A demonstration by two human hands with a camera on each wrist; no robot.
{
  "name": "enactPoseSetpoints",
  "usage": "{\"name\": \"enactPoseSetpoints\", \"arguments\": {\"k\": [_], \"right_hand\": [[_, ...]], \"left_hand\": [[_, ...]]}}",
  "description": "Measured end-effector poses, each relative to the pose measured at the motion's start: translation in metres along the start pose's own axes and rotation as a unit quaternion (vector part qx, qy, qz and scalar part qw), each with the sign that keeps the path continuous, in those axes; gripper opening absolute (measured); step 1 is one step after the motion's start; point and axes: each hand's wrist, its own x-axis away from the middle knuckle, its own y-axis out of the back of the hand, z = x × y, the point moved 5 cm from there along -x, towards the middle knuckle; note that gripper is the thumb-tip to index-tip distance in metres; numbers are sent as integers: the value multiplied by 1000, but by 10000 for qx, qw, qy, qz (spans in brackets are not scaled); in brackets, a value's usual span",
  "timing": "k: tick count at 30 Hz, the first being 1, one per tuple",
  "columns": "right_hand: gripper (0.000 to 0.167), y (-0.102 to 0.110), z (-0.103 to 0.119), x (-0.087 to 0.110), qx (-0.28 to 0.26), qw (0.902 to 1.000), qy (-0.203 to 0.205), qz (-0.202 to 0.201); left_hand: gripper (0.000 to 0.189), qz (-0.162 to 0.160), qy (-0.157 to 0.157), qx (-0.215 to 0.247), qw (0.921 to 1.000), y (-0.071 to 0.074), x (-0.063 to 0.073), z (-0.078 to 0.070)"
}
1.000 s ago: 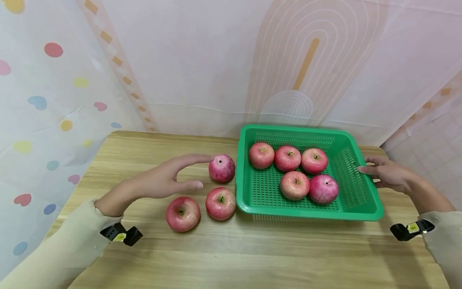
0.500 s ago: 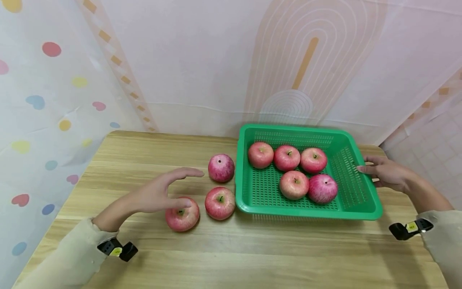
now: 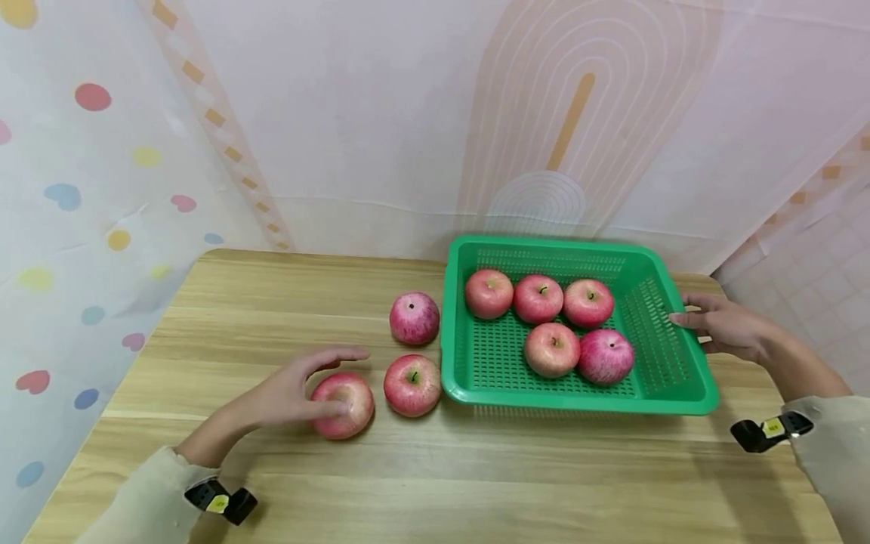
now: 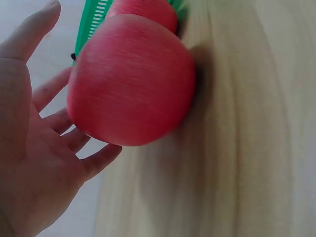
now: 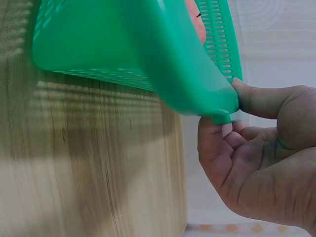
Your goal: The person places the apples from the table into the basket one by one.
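My left hand [image 3: 294, 393] is over the nearest-left red apple [image 3: 355, 414], thumb across its top and fingers spread around its far side. In the left wrist view that apple [image 4: 133, 81] sits beside the spread fingers [image 4: 101, 160], and the thumb stands apart from it. A second red apple [image 3: 412, 386] and a purplish-pink apple [image 3: 414, 319] lie between this hand and the green plastic basket [image 3: 578, 402]. At the basket's right side my right hand [image 3: 730, 329] grips the rim, thumb on top and fingers curled beneath, as the right wrist view shows.
Inside the basket are several apples, among them a purplish-pink one [image 3: 606, 357] and a paler one [image 3: 552, 350]. The wooden table [image 3: 435, 483] meets a patterned wall cloth [image 3: 353, 113] at the back. A wrist camera [image 3: 220, 501] juts out below the left wrist.
My left hand has drawn back from near the purplish-pink apple, down and left, to the nearest-left red apple. The right hand stays on the basket rim.
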Motion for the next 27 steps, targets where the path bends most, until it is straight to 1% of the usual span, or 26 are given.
{"name": "enactPoseSetpoints", "arguments": {"k": [3,5,12,18,22,27], "right_hand": [[29,0,0,0,14,10000,5,-23],[29,0,0,0,5,10000,-11,-48],[25,-1,0,0,2,10000,-17,-45],[26,-1,-1,0,32,10000,-28,-32],[27,-1,0,0,50,10000,-46,-34],[26,0,0,0,31,10000,-74,-50]], "left_hand": [[62,-51,60,127,9999,-3,4,6],[64,-57,75,181,9998,-6,6,10],[74,44,289,331,9990,-15,10,20],[76,108,210,510,9984,-21,11,23],[78,102,203,731,9971,-23,10,23],[76,81,200,830,9963,-24,9,24]]}}
